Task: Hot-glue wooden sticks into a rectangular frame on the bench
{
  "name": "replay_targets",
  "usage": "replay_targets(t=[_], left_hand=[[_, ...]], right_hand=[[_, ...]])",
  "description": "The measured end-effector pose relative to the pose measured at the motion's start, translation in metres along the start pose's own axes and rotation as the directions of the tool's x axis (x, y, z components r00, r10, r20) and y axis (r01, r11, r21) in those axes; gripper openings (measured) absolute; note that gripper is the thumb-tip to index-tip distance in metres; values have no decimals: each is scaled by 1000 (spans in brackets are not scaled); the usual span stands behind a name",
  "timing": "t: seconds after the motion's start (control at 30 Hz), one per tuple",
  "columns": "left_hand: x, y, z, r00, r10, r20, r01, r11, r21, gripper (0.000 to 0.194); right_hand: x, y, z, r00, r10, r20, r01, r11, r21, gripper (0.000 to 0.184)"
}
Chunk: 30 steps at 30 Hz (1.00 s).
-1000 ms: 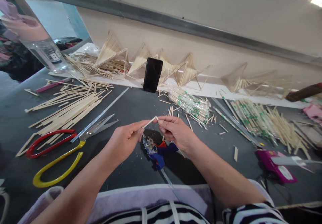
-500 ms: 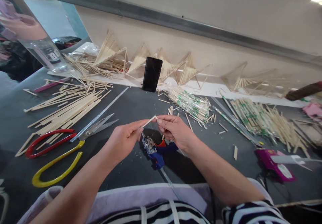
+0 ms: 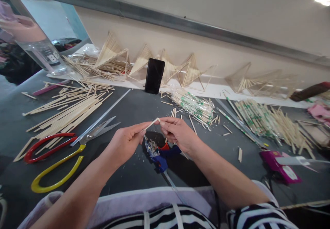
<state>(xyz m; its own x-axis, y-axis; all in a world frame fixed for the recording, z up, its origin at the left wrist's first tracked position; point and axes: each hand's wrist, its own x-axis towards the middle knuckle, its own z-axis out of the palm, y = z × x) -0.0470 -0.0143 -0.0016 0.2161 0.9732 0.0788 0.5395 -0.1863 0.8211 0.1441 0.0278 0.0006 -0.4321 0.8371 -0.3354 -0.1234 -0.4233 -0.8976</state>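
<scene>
Pinched in my left hand (image 3: 128, 140) is a thin pale wooden stick (image 3: 151, 123) that slants up to the right. Its upper end meets the fingertips of my right hand (image 3: 177, 133), where a second stick joins it at an angle; most of that one is hidden by my fingers. Both hands are closed and held close together above the table. Below them lies a blue hot glue gun (image 3: 160, 163) with a crusted, speckled nozzle, a red part and a clear glue stick at its back. My right hand covers some of it.
Large scissors (image 3: 84, 141) with red and yellow handles lie open at left, by loose sticks (image 3: 69, 114) and a clear glue stick (image 3: 103, 115). A phone (image 3: 154, 76) leans before stick structures (image 3: 192, 71). Wrapped stick bundles (image 3: 193, 103), a purple device (image 3: 279, 167) and a bottle (image 3: 38, 47) stand around.
My hands keep the same pinch on the joined sticks. The whole view has shifted slightly; nothing on the table has visibly been moved.
</scene>
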Motion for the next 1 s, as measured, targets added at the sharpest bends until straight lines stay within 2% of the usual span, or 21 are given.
replay_targets(t=[0.67, 1.0], left_hand=[[1, -3, 1, 999, -30, 24, 30, 1000, -6, 41], [2, -5, 2, 997, -61, 47, 61, 998, -10, 42]], right_hand=[[3, 1, -1, 1000, 28, 0, -28, 1000, -2, 20], [4, 3, -1, 1000, 17, 7, -17, 1000, -3, 24]])
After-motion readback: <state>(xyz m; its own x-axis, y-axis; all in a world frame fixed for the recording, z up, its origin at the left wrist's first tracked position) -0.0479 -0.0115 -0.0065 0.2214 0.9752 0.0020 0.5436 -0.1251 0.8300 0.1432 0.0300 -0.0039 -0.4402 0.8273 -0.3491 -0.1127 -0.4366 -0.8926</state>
